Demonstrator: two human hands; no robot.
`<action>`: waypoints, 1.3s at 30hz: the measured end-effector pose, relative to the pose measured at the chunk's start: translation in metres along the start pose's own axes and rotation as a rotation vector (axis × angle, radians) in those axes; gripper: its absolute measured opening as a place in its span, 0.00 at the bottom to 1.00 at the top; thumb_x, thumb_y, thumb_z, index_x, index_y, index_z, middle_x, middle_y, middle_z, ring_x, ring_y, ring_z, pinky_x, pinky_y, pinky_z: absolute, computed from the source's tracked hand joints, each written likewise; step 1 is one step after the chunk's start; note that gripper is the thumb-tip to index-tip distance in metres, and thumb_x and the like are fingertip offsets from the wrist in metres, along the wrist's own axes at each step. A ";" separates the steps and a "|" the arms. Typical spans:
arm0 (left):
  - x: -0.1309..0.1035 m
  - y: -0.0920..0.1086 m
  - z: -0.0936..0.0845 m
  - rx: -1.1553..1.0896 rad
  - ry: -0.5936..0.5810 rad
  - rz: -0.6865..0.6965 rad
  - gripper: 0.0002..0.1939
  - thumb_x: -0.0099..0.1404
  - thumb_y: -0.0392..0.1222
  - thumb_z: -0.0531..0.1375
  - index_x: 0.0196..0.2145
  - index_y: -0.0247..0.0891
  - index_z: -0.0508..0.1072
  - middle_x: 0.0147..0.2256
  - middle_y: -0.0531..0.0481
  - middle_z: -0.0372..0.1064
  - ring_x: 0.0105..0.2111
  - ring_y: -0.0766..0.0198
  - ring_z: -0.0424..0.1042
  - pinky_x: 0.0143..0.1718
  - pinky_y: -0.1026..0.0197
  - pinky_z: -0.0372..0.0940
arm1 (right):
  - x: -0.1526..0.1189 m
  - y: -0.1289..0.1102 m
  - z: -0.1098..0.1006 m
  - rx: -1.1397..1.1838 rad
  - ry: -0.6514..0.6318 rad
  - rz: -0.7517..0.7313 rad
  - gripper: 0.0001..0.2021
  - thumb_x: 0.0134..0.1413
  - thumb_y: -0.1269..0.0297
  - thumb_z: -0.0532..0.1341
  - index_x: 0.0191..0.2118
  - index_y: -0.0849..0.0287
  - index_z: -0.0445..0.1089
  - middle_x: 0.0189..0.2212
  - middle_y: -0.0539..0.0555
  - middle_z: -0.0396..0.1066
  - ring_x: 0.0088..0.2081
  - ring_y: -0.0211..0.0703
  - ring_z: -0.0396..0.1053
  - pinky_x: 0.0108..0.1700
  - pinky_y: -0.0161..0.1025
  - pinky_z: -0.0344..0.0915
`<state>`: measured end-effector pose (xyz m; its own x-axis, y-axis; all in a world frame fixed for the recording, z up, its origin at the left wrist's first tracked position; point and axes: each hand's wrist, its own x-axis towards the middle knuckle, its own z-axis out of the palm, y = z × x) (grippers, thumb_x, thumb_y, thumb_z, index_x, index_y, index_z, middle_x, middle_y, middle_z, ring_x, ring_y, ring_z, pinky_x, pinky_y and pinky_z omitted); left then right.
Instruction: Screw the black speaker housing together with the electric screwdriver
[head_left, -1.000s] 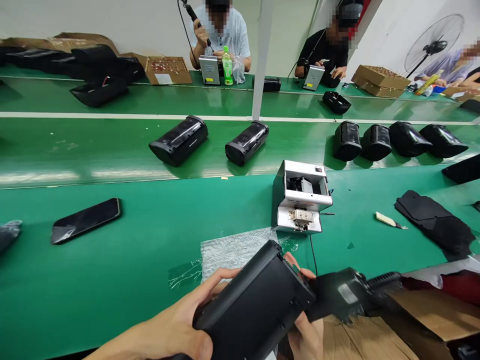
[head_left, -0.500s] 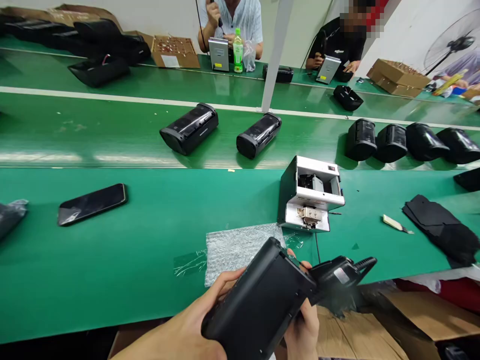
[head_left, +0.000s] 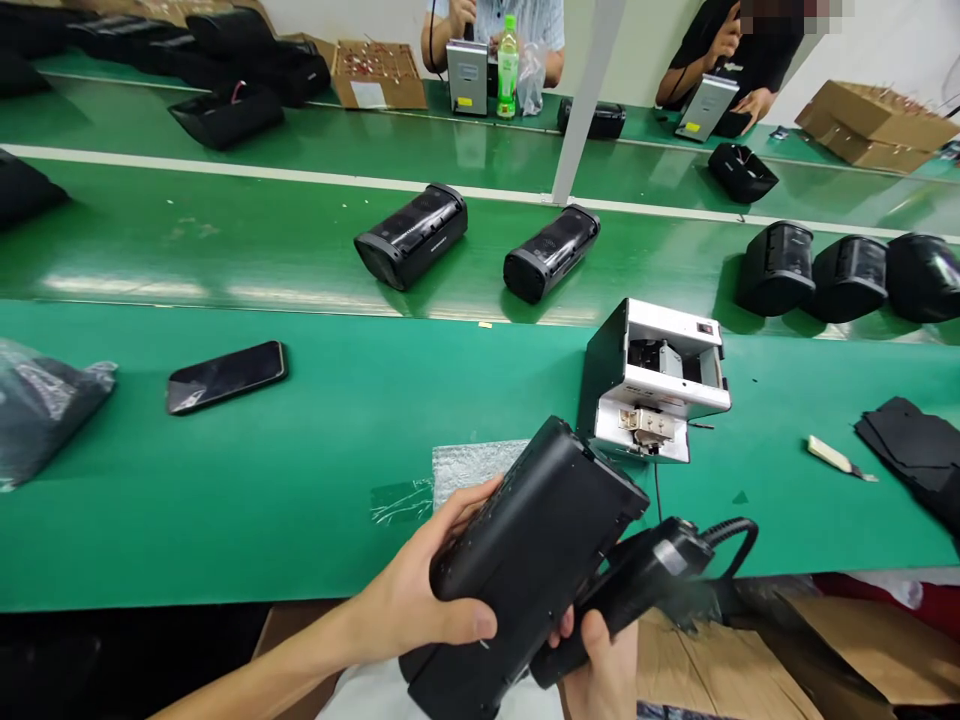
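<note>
A black speaker-like case (head_left: pixel 525 560) is tilted above the near edge of the bench. My left hand (head_left: pixel 420 590) grips its left side, thumb across the face and fingers behind. At its lower right, my right hand (head_left: pixel 604 660) is wrapped round a black corded tool (head_left: pixel 637 580), its fingertips close to the case. The tool's cable loops off to the right. Beneath the case lies a sheet of bubble wrap (head_left: pixel 472 465), partly covered. A silver and black machine (head_left: pixel 660 385) stands just beyond.
A phone (head_left: pixel 227 378) and a bagged item (head_left: pixel 45 415) lie left. A cutter (head_left: pixel 832 457) and black sheets (head_left: pixel 911 450) lie right. Black cases (head_left: pixel 414 238) stand on the green line. Two people work across it. Cardboard (head_left: pixel 705 665) is below the bench edge.
The case has turned and risen slightly, and my left thumb now shows on its face. The tool has swung lower along the case's right side. The view has shifted left.
</note>
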<state>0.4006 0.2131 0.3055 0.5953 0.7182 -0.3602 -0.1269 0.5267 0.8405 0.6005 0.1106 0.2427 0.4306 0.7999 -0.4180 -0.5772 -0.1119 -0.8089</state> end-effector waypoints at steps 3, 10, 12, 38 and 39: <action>0.004 0.008 -0.002 0.144 0.012 -0.021 0.60 0.56 0.63 0.82 0.78 0.51 0.61 0.75 0.37 0.63 0.72 0.31 0.67 0.72 0.33 0.65 | -0.009 0.010 0.005 -0.026 0.026 0.022 0.40 0.34 0.34 0.86 0.49 0.53 0.77 0.27 0.48 0.75 0.29 0.48 0.74 0.38 0.47 0.79; 0.003 0.010 -0.012 0.322 -0.009 -0.068 0.64 0.58 0.73 0.78 0.81 0.52 0.56 0.80 0.39 0.54 0.75 0.28 0.61 0.74 0.34 0.64 | -0.010 0.031 0.004 -0.071 0.106 -0.018 0.56 0.37 0.31 0.84 0.67 0.54 0.68 0.45 0.59 0.83 0.42 0.58 0.81 0.44 0.51 0.80; 0.002 0.008 -0.014 0.338 -0.010 -0.038 0.62 0.60 0.76 0.75 0.81 0.50 0.56 0.80 0.38 0.55 0.75 0.28 0.61 0.75 0.33 0.62 | -0.012 0.035 0.003 -0.063 0.093 -0.016 0.57 0.39 0.30 0.83 0.69 0.53 0.66 0.43 0.57 0.83 0.38 0.55 0.80 0.43 0.50 0.80; -0.004 -0.006 -0.037 0.451 0.001 -0.038 0.66 0.52 0.82 0.75 0.78 0.50 0.60 0.80 0.36 0.53 0.75 0.23 0.58 0.78 0.29 0.55 | -0.016 0.051 0.001 -0.041 -0.019 -0.024 0.32 0.43 0.37 0.83 0.43 0.50 0.73 0.21 0.44 0.71 0.23 0.50 0.72 0.30 0.49 0.78; -0.005 -0.007 -0.037 0.440 -0.003 -0.037 0.67 0.52 0.83 0.75 0.79 0.50 0.60 0.80 0.36 0.52 0.76 0.23 0.57 0.78 0.29 0.54 | -0.017 0.052 0.000 -0.044 -0.014 -0.031 0.32 0.41 0.37 0.83 0.43 0.50 0.73 0.21 0.45 0.71 0.25 0.52 0.73 0.33 0.52 0.79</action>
<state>0.3691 0.2230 0.2865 0.5956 0.7006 -0.3930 0.2441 0.3082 0.9195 0.5629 0.0917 0.2073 0.4381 0.8115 -0.3866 -0.5327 -0.1121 -0.8388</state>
